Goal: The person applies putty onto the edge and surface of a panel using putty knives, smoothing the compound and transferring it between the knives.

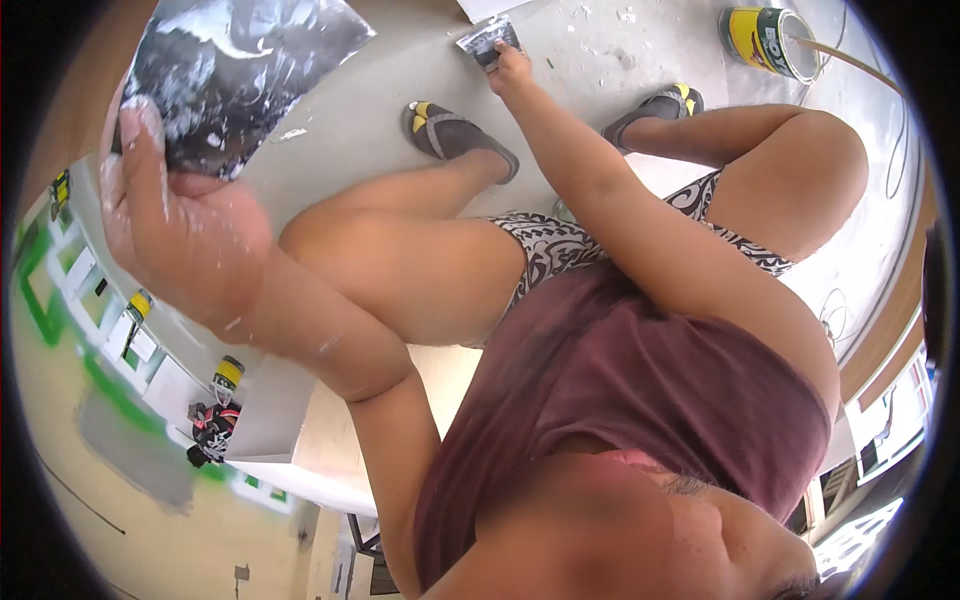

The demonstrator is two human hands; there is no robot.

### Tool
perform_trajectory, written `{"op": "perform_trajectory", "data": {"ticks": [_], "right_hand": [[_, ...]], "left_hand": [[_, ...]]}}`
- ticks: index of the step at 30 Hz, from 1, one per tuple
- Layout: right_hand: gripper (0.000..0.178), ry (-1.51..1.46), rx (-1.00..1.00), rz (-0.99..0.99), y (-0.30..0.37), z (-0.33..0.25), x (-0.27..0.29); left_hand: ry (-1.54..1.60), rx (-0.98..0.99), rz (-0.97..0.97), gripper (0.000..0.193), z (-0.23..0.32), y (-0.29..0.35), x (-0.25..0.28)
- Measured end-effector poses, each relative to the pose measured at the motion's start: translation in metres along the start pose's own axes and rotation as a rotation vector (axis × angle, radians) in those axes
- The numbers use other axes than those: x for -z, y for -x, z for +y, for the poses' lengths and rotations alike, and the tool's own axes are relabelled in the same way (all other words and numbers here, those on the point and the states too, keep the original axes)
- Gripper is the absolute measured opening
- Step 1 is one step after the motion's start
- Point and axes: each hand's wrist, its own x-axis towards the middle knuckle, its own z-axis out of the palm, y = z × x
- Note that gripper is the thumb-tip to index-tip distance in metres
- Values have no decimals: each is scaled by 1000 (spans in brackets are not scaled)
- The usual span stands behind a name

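Observation:
Raised close at the upper left, my left hand point(190, 235) grips a flat dark plate point(240, 75) by its lower corner, thumb across its face. White paste is smeared over that plate, and its top runs out of the picture. Farther off, at the top middle, my right hand point(511, 70) is closed on a smaller-looking dark plate point(482, 42), also streaked with white. The two plates are apart. Fine finger detail of the right hand is too small to make out.
A green-and-yellow can point(755, 40) with a long stick in it stands at the upper right. White scraps dot the grey floor point(590, 60) around my sandalled feet point(450, 130). At left are a white panel point(270, 405), another can point(228, 375) and a green-marked wall point(125, 385).

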Motion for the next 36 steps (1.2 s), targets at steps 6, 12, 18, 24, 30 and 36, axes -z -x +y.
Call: {"op": "perform_trajectory", "data": {"ticks": [6, 12, 18, 24, 30, 36], "right_hand": [[22, 4, 114, 93, -11, 20, -30], [20, 241, 401, 323, 10, 51, -68], [25, 149, 324, 187, 16, 28, -22], [28, 122, 252, 213, 5, 11, -56], [39, 389, 394, 299, 53, 25, -99], [35, 452, 477, 3, 50, 28, -44]], "left_hand": [[615, 440, 99, 21, -10, 3, 2], [351, 215, -52, 24, -6, 3, 1], [629, 452, 125, 26, 7, 1, -6], [605, 421, 96, 28, 9, 2, -10], [654, 438, 115, 27, 8, 4, -10], [700, 425, 83, 26, 9, 2, -11]]}}
